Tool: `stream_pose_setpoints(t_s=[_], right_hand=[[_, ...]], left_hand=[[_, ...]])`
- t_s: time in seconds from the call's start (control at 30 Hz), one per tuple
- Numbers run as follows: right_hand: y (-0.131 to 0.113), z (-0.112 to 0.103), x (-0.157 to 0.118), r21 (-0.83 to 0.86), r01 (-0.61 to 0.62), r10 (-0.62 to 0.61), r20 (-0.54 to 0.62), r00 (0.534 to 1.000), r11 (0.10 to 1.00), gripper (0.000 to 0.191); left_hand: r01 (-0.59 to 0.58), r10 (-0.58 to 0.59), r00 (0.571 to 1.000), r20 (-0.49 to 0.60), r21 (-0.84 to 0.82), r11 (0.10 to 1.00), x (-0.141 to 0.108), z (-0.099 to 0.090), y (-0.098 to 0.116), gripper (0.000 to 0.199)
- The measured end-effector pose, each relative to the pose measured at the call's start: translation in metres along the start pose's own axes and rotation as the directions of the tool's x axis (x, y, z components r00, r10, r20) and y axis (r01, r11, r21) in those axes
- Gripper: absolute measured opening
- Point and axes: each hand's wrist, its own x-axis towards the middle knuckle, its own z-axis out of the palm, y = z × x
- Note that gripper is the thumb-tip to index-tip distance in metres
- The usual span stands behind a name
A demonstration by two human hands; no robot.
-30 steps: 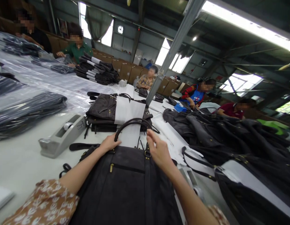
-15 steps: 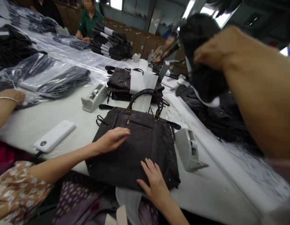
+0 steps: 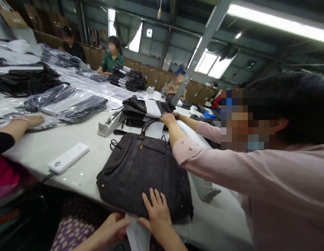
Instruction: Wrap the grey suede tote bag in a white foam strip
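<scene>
Your left hand (image 3: 112, 228) pinches the edge of a white strip (image 3: 138, 234) between thumb and fingers, just off the counter's near edge; your right hand (image 3: 160, 217) is spread, fingers resting on the lower front of the dark bag (image 3: 141, 170). The bag lies flat at the counter (image 3: 92, 177)'s near edge, handle (image 3: 148, 124) towards the far side; its long axis runs left to right, the right end slanting nearer you. A co-worker's sleeve (image 3: 216, 164) covers its upper right corner and part of the handles. The strip's lower end is cut off by the view.
</scene>
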Motion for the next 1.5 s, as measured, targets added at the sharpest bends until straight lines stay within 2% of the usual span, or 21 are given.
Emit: stream_pose_setpoints(t_s=[0.1,0.17,0.3,0.4,0.47,0.57,0.7,0.93,1.1,1.27,1.4,1.5], right_hand=[[0.002,0.002,0.001,-0.016,0.041,-0.041,-0.002,0.999,0.999,0.082],[0.004,0.002,0.001,-0.027,0.067,-0.068,-0.016,0.998,0.997,0.082],[0.005,0.000,0.001,-0.066,0.127,-0.132,-0.074,0.989,0.990,0.078],[0.005,-0.004,0.002,-0.089,0.172,-0.182,-0.120,0.976,0.981,0.070],[0.005,-0.005,0.003,-0.093,0.200,-0.212,-0.145,0.966,0.975,0.066],[0.005,-0.002,0.004,-0.093,0.215,-0.229,-0.170,0.959,0.972,0.062],[0.005,0.004,0.006,-0.094,0.217,-0.232,-0.188,0.954,0.972,0.062],[0.008,0.000,0.009,-0.079,0.293,-0.302,-0.168,0.938,0.953,0.056],[0.009,-0.002,0.012,-0.069,0.297,-0.304,-0.176,0.936,0.952,0.055],[0.010,0.005,0.012,-0.071,0.280,-0.288,-0.212,0.934,0.957,0.056],[0.007,0.009,0.012,-0.079,0.269,-0.280,-0.213,0.936,0.960,0.057],[0.002,0.008,0.014,-0.103,0.270,-0.286,-0.200,0.937,0.957,0.055]], left_hand=[[0.049,-0.048,0.999,0.021,-0.040,0.998,0.005,0.015,-0.005,0.056],[0.029,-0.027,0.999,0.034,-0.058,0.998,0.009,0.020,-0.012,0.056],[-0.104,0.111,0.988,0.109,-0.070,0.992,0.016,0.016,-0.023,0.057],[-0.130,0.138,0.974,0.180,-0.053,0.990,0.016,0.011,-0.027,0.061],[-0.144,0.148,0.970,0.191,-0.031,0.989,0.015,0.009,-0.029,0.064],[-0.168,0.163,0.970,0.181,0.012,0.986,0.017,0.007,-0.035,0.070],[-0.095,0.084,0.986,0.143,0.069,0.993,0.019,0.005,-0.043,0.074],[-0.082,0.082,0.996,0.038,-0.001,0.997,-0.008,0.013,-0.036,0.069],[-0.053,0.052,0.998,0.030,0.043,0.998,0.005,0.011,-0.047,0.067],[-0.110,0.090,0.983,0.158,0.121,0.987,0.014,0.001,-0.060,0.068],[-0.160,0.083,0.954,0.289,0.252,0.954,-0.006,0.000,-0.052,0.060],[-0.074,-0.012,0.944,0.330,0.248,0.966,-0.029,0.006,-0.038,0.056]])
